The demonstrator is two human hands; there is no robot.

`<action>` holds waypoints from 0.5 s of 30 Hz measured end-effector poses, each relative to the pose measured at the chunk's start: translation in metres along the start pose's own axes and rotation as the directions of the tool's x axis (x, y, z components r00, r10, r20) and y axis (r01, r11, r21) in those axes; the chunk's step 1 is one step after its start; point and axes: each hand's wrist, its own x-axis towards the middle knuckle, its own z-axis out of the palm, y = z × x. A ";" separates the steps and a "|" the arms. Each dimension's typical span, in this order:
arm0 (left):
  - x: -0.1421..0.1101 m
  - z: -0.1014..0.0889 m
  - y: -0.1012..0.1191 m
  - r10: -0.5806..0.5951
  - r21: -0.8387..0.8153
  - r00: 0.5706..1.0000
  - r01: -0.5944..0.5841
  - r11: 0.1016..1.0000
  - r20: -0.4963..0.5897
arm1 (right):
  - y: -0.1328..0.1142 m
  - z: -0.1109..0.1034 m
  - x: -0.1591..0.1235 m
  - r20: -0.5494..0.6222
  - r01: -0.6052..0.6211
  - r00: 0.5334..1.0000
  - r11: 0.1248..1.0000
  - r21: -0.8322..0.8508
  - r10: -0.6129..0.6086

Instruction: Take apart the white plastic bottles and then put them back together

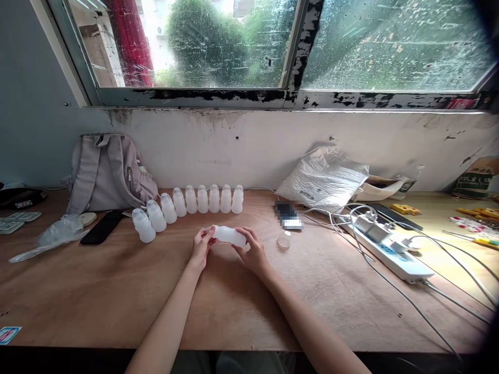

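Note:
A translucent white plastic bottle lies sideways between my two hands, a little above the wooden table. My left hand pinches its left end, while the fingers and thumb of my right hand close around its right end. Behind them, several similar white bottles stand upright in a curved row, each with a narrower top. To the right of my right hand, a clear ring-shaped piece rests on the table.
Left are a grey backpack, a black phone and a clear plastic bag. At right, a white power strip trails cables toward the front edge. A silver bubble mailer leans against the wall, near a partly blurred device.

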 end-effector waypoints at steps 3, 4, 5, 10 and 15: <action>0.002 -0.003 0.002 0.022 -0.009 0.999 -0.022 1.000 0.031 | -0.001 -0.001 0.000 0.058 -0.116 0.992 0.992 0.051 0.113; 0.002 -0.004 0.003 0.021 -0.019 0.998 -0.020 1.000 0.057 | -0.002 -0.001 0.000 0.074 -0.150 0.987 0.987 0.065 0.145; 0.003 -0.005 0.004 0.017 -0.029 0.996 -0.014 0.999 0.086 | -0.002 -0.002 0.000 0.085 -0.176 0.982 0.982 0.075 0.169; 0.005 -0.009 0.005 -0.002 -0.030 0.997 0.004 1.000 0.078 | -0.004 -0.002 0.000 0.095 -0.189 0.979 0.978 0.088 0.181; 0.007 -0.010 0.002 -0.025 -0.012 0.999 0.024 1.000 -0.035 | -0.003 -0.001 -0.001 0.102 -0.161 0.983 0.982 0.095 0.151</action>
